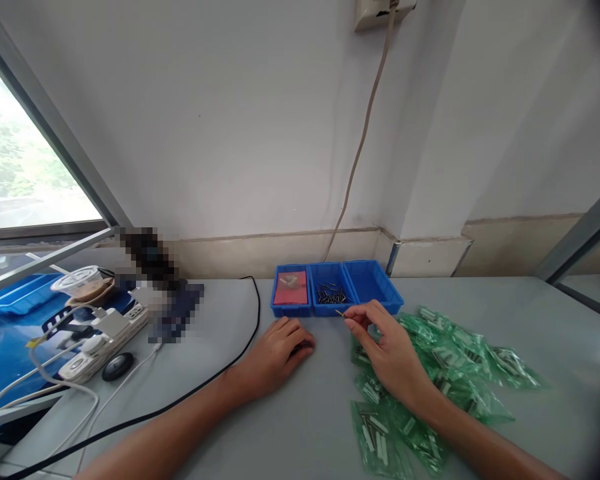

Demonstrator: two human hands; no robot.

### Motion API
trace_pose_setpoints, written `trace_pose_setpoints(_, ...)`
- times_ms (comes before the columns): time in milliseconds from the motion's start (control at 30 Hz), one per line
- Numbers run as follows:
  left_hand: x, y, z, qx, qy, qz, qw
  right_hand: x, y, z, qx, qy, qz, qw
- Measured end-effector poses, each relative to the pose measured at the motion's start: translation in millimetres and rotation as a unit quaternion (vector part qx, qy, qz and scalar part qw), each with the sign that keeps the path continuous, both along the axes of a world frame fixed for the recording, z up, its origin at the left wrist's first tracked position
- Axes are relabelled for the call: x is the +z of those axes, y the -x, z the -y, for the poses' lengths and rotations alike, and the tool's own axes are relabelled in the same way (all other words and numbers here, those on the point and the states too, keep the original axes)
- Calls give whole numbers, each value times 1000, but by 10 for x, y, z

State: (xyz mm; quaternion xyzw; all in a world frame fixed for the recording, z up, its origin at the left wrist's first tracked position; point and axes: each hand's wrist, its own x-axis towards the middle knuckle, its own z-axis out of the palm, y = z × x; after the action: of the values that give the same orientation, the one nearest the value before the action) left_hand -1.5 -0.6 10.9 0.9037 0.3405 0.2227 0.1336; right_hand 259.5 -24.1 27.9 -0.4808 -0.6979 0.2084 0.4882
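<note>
Worn on the head. Looking forward and down across the surface [280, 433] to the wall [260, 120] behind. Near enough to catch the left hand [277, 348] and right hand [387, 340] below mid-frame. Wide enough to span from the window [25, 153] at far left to the metal frame [580, 233] at far right. Held roughly level.

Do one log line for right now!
right hand: pinching small metal piece; left hand: curled, contents unclear; middle blue bin: metal pieces; green bags: near right hand
</note>
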Motion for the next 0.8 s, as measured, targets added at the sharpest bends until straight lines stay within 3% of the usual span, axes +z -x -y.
trace_pose_setpoints(800,-12,6,0,-2,-1,2,1000,27,13,-1,1,4,11,1000)
